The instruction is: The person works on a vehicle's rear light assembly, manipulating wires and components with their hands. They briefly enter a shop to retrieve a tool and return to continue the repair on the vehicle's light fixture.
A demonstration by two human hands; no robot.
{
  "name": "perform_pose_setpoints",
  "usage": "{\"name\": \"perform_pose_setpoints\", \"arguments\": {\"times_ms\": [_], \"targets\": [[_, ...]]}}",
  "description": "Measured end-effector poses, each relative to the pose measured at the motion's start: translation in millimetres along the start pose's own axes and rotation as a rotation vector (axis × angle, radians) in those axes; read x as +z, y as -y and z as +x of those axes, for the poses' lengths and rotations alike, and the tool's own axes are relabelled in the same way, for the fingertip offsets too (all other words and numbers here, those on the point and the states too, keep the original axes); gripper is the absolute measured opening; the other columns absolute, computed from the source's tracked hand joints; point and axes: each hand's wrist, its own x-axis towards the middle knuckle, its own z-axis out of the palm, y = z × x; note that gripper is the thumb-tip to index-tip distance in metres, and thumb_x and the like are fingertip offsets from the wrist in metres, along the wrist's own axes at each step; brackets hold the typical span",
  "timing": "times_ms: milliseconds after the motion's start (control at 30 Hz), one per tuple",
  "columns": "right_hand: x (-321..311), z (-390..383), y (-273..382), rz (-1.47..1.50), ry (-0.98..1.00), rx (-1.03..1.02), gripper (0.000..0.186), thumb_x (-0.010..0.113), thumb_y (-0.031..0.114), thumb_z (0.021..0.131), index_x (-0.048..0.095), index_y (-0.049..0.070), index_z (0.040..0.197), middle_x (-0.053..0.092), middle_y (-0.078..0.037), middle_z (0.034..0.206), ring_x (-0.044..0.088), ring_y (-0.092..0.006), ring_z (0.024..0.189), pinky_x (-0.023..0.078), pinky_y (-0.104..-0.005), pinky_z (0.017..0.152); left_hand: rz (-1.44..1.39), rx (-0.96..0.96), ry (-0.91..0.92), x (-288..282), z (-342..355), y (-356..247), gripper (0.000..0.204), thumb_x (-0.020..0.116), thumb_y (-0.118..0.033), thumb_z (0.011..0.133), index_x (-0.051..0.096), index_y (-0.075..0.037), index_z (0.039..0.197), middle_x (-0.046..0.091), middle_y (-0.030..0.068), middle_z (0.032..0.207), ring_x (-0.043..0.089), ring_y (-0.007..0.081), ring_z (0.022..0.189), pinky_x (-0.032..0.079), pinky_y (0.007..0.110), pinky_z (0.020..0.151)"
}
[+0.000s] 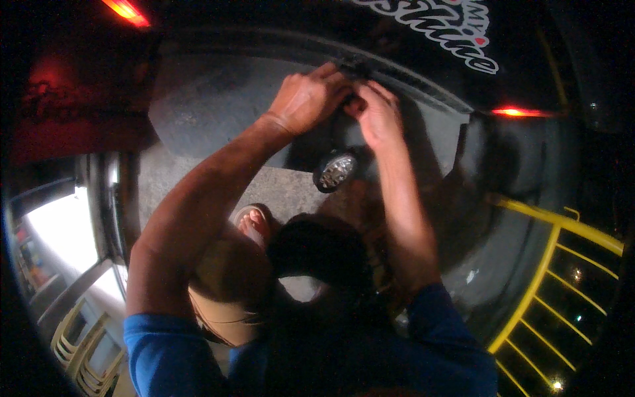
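Both my hands are raised together at a dark edge of a vehicle panel (218, 89). My left hand (307, 99) has its fingers bent and pressed against a small dark part under the edge. Beside it, my right hand (378, 114) curls its fingers inward, its fingertips almost meeting those of the left. Shadow and the fingers hide what they pinch. Below them a round lamp (336, 171) with a shiny faceted reflector and a black rim hangs or sits in the shadow; how it is held up I cannot tell.
Red lights glow at the upper left (129, 12) and right (522, 112) of the dark vehicle. A yellow metal railing (529, 284) stands at the right. Pale stacked chairs (86, 351) are at the lower left, near a bright doorway (63, 225). My sandaled foot (253, 221) rests on concrete.
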Motion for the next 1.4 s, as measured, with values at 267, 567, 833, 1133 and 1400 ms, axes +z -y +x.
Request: {"name": "perform_pose_setpoints", "arguments": {"times_ms": [267, 567, 833, 1133, 1400], "targets": [[-3.3, 1.5, -1.4, -0.019, 0.001, 0.02, 0.009, 0.066, 0.013, 0.088, 0.064, 0.007, 0.095, 0.064, -0.001, 0.085, 0.058, -0.0118, 0.065, 0.053, -0.0295, 0.062, -0.067, -0.076, -0.077, 9.5, 1.3, -5.6, 0.016, 0.062, -0.017, 0.088, 0.065, -0.004, 0.096, 0.065, 0.0156, 0.095, 0.065, 0.032, 0.086, 0.053, 0.04, 0.066], [-7.2, 5.9, -3.0, -0.071, 0.024, 0.024, 0.013, 0.069, 0.013, 0.086, 0.064, 0.007, 0.096, 0.064, 0.0, 0.085, 0.059, -0.0118, 0.069, 0.052, -0.0285, 0.064, -1.42, -1.046, -0.046, 25.1, 2.5, -17.7, 0.018, 0.061, -0.023, 0.093, 0.066, -0.006, 0.094, 0.063, -0.0014, 0.08, 0.053, 0.0103, 0.066, 0.041, 0.024, 0.057], [-3.3, 3.8, -4.4, -0.084, -0.015, -0.012, 0.015, 0.07, 0.011, 0.085, 0.065, 0.004, 0.096, 0.065, -0.003, 0.087, 0.058, -0.0109, 0.071, 0.051, -0.0259, 0.063, -1.093, -0.883, -0.059, 27.0, -7.8, -17.6, 0.014, 0.062, -0.016, 0.092, 0.063, -0.003, 0.096, 0.067, 0.0042, 0.084, 0.058, 0.0097, 0.067, 0.046, 0.024, 0.058], [-4.8, 4.2, -7.1, -0.082, -0.059, -0.019, 0.016, 0.073, 0.013, 0.083, 0.066, 0.004, 0.094, 0.064, -0.001, 0.084, 0.053, -0.0096, 0.066, 0.049, -0.0253, 0.059, -0.786, -0.766, -0.134, 24.1, -8.6, -25.0, 0.018, 0.067, -0.012, 0.089, 0.062, 0.002, 0.098, 0.068, 0.0078, 0.082, 0.064, 0.011, 0.066, 0.053, 0.026, 0.059], [-4.9, 4.4, -7.3, -0.107, -0.046, -0.011, 0.013, 0.068, 0.009, 0.086, 0.064, 0.004, 0.097, 0.064, -0.004, 0.088, 0.055, -0.0116, 0.068, 0.05, -0.0279, 0.063, -0.696, -0.696, -0.164, 21.4, -6.0, -25.0, 0.018, 0.067, -0.013, 0.089, 0.063, 0.003, 0.096, 0.069, 0.0097, 0.08, 0.066, 0.0118, 0.064, 0.053, 0.026, 0.056]]}}
